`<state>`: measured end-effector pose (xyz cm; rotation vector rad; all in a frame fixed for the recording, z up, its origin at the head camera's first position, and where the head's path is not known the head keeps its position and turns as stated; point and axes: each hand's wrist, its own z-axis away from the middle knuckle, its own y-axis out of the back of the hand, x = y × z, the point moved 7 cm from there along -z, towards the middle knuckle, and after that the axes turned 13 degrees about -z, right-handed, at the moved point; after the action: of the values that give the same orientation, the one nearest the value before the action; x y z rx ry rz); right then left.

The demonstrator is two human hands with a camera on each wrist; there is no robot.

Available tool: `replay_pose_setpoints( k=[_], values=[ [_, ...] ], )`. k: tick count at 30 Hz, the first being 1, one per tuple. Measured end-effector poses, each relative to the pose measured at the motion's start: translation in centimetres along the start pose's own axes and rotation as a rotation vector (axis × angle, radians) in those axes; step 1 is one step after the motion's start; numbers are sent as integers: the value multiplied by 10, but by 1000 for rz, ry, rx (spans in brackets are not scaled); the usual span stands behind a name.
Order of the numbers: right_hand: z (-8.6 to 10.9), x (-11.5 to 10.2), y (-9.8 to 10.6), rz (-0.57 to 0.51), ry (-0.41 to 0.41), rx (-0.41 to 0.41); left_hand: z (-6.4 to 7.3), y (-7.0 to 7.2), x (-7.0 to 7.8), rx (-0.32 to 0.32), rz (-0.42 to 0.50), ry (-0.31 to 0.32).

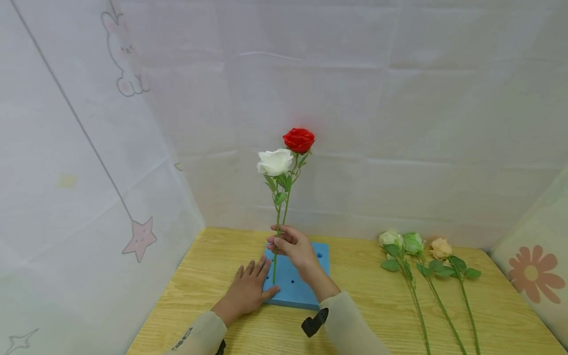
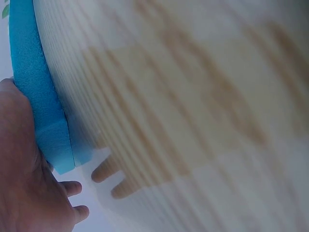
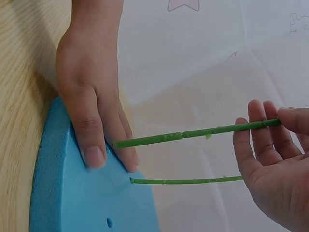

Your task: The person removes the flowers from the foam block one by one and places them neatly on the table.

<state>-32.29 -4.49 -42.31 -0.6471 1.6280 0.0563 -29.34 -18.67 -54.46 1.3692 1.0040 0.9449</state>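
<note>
My right hand (image 1: 295, 249) pinches the green stem of a white rose (image 1: 275, 162) between thumb and fingers. The rose is upright, and in the right wrist view the lower end of its stem (image 3: 149, 140) hangs just over a blue foam block (image 1: 295, 296) with small holes. Behind it a red rose (image 1: 299, 140) stands with its stem foot in the block. My left hand (image 1: 248, 291) lies flat with spread fingers on the block's left edge, thumb on the top face near the white rose's stem end.
On the right of the wooden table (image 1: 364, 296) lie a cream-white rose (image 1: 390, 240), a green rose (image 1: 413, 243) and a peach rose (image 1: 441, 248), stems toward me. A pale printed cloth (image 1: 333, 88) hangs behind the table and along its sides.
</note>
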Motion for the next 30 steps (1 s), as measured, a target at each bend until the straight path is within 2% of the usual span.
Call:
replay_pose_setpoints(
  k=[7, 21, 30],
  values=[
    [9, -3, 8, -3, -7, -2, 1, 8, 3, -2, 24, -3],
    [29, -15, 29, 40, -14, -13, 2, 7, 3, 4, 11, -8],
    [43, -23, 47, 57, 2, 28, 2, 6, 3, -16, 15, 4]
  ],
)
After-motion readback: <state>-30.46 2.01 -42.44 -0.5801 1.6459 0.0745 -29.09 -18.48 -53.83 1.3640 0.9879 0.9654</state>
